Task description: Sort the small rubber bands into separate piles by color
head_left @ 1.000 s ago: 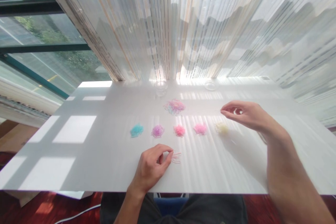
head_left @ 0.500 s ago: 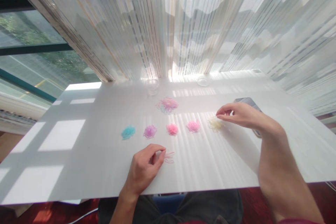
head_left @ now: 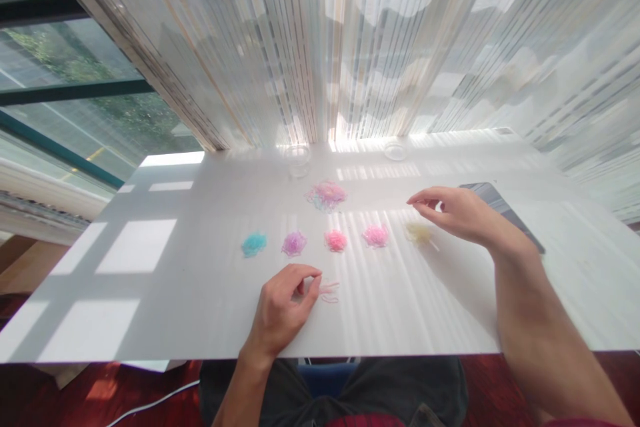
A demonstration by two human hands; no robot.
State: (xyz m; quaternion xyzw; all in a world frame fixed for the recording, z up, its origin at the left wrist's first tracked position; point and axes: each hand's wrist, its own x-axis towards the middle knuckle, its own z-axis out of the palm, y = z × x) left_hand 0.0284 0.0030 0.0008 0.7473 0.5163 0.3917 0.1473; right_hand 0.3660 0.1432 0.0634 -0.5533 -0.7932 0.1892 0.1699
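The fingers of the left hand (head_left: 319,275) are pinched together on a few thin pink strands (head_left: 330,291), which poke out just beyond the fingertips, toward the right, low over the table (head_left: 200,307). The right hand (head_left: 411,203) reaches in from the right, with its thumb and forefinger drawn close; whether they meet, or grip anything small, I cannot tell. The small yellow pile (head_left: 420,233) lies just on the near side of those fingertips, apart from them in the view. It ends a row of five little piles: blue (head_left: 254,244) at the far left, then purple (head_left: 294,243), coral pink (head_left: 335,240) and light pink (head_left: 375,235), each separate from the next. The pink strands lie nearer the person than this row, below the coral pink one. Behind the row sits a larger mixed pile (head_left: 327,195), mostly pink with some blue, well to the left of the right fingertips. Farther back are a clear round container (head_left: 297,161) and a clear shallow round piece (head_left: 395,151). A dark flat object (head_left: 505,210) lies partly hidden by the right forearm.
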